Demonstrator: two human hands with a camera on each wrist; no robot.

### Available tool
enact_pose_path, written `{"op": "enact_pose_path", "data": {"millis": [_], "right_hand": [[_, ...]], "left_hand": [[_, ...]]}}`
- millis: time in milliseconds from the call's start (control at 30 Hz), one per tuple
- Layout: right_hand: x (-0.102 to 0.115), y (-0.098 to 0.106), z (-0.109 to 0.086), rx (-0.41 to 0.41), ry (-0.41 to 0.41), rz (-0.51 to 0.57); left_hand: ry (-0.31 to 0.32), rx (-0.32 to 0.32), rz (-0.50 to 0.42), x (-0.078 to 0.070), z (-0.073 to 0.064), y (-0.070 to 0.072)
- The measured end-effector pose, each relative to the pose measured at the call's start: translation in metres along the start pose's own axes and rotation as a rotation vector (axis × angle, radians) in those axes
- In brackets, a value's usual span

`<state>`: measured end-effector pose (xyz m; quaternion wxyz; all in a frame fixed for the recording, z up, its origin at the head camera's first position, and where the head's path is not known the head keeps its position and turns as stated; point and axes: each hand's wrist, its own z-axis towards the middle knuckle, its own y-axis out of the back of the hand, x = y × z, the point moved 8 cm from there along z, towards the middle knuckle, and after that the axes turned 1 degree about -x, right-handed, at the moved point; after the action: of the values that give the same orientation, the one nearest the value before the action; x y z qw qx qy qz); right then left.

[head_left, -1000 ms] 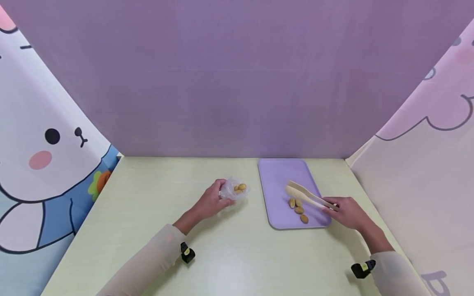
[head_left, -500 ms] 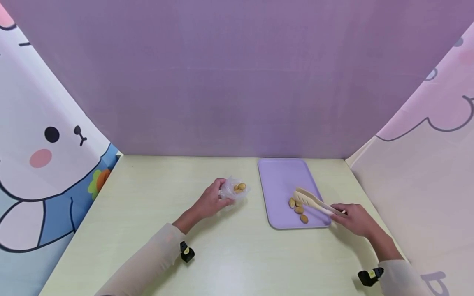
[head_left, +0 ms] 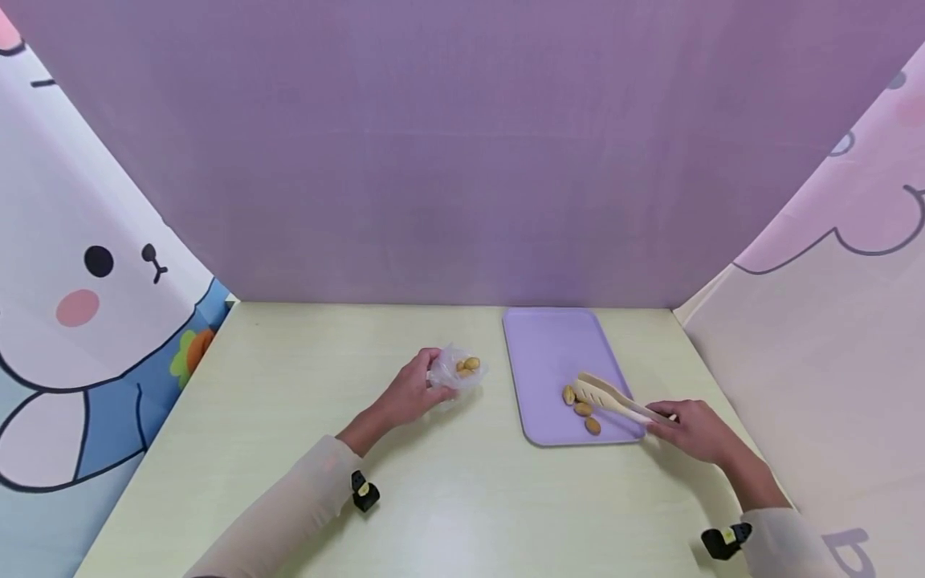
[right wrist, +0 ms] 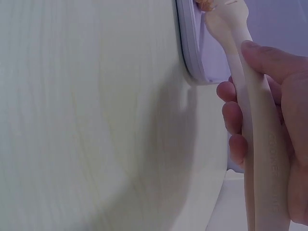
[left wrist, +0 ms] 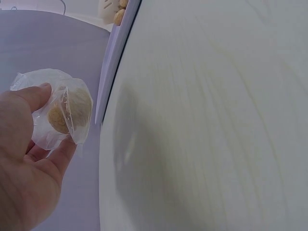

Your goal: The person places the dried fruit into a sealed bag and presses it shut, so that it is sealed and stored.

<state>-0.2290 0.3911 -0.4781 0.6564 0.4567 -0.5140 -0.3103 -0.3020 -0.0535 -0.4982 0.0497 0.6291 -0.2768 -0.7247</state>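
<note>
My left hand (head_left: 415,391) holds a clear plastic bag (left wrist: 82,94), fingers and thumb curled around it, above the table. Several brown nuts (head_left: 471,364) show inside its open mouth. To the right, my right hand (head_left: 694,427) grips cream-coloured tongs (right wrist: 262,125) by their arms. The tongs' slotted heads (head_left: 594,392) are low over a purple tray (head_left: 552,341), at a group of loose oval brown nuts (head_left: 583,409). One nut is partly hidden behind the heads; whether they pinch it I cannot tell.
The pale wooden table (head_left: 448,498) ends at a purple backdrop (head_left: 448,201). A cartoon-printed cloth (head_left: 94,361) hangs at the left, another printed cloth (head_left: 853,321) at the right. The tray has a low raised rim and lies toward the back right.
The right hand and tongs moved right and toward me, and the tong heads came down and closer together over the nuts. The left hand and bag stayed put.
</note>
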Motion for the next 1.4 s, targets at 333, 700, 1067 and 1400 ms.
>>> {"op": "enact_pose_path", "data": {"millis": [333, 700, 1067, 1400], "right_hand": [[0.003, 0.003, 0.001, -0.019, 0.015, -0.046], [0.011, 0.004, 0.006, -0.054, 0.035, -0.059], [0.029, 0.010, 0.017, -0.087, 0.096, -0.037], [0.047, 0.012, 0.031, -0.103, 0.143, -0.021]], "left_hand": [[-0.005, 0.004, 0.004, 0.001, 0.000, 0.003], [-0.017, 0.010, 0.005, 0.001, -0.002, 0.001], [-0.009, 0.007, 0.004, -0.001, -0.001, 0.001], [-0.003, 0.017, -0.010, -0.001, 0.001, -0.002]]}}
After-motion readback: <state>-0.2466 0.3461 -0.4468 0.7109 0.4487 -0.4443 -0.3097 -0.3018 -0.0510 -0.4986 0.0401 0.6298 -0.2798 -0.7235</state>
